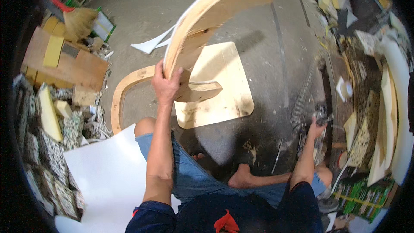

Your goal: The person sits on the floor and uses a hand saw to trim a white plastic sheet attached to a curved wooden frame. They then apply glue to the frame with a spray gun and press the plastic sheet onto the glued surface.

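Pale wood filled the upper middle of the head view: a curved wooden piece [196,19] stood tilted above a flat wooden board [235,77] near the centre. By my judgement, the step in hand was steadying that piece while a metallic tool [321,114] at the right was taken up or set aside; the next move seemed to call for a firm left hold and a sure grasp on the tool. The left hand [165,86] clamped the piece low down, its forearm rising from the lower middle. The right hand [318,128] reached out to the tool, arm slanting up; whether its fingers had closed, I could not tell.
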The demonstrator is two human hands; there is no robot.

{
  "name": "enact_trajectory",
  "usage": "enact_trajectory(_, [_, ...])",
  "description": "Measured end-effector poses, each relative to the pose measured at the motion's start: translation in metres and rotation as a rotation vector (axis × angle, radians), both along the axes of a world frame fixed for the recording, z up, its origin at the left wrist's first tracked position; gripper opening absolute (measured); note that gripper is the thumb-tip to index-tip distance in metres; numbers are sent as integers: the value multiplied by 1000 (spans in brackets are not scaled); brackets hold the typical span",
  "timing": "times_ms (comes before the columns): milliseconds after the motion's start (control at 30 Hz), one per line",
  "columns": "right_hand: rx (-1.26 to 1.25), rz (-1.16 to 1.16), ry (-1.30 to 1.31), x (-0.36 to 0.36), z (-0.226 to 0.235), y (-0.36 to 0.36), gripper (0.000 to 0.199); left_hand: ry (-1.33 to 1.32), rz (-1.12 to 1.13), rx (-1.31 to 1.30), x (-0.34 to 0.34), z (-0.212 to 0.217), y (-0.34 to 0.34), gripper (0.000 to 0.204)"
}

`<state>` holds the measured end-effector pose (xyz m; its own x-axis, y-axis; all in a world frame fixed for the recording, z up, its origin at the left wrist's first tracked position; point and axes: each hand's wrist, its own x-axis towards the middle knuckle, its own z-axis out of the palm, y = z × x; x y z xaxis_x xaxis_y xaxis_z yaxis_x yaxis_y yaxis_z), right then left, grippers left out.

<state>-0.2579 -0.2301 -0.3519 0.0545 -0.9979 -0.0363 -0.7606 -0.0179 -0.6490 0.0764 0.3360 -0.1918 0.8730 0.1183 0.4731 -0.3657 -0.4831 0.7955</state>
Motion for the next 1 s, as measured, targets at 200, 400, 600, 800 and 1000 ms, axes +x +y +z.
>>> enact_trajectory(200, [-247, -74, 106, 10, -27, -26, 83, 42, -44, 60, 33, 20, -7, 64])
enact_trajectory(400, [-91, 240, -176, 28, 51, 19, 83, -4, -20, 9, 54, 12, -6, 63])
enact_trajectory(600, [240, 611, -1011, 108, 177, 145, 37, -68, -38, 12, 66, 11, -3, 57])
enact_trajectory(800, [75, 914, -736, 172, 274, 256, 15, -66, -67, -7, 69, 10, 2, 52])
enact_trajectory(1000, [232, 1148, -776, 215, 301, 312, 21, -81, -102, -58, 70, 9, 4, 50])
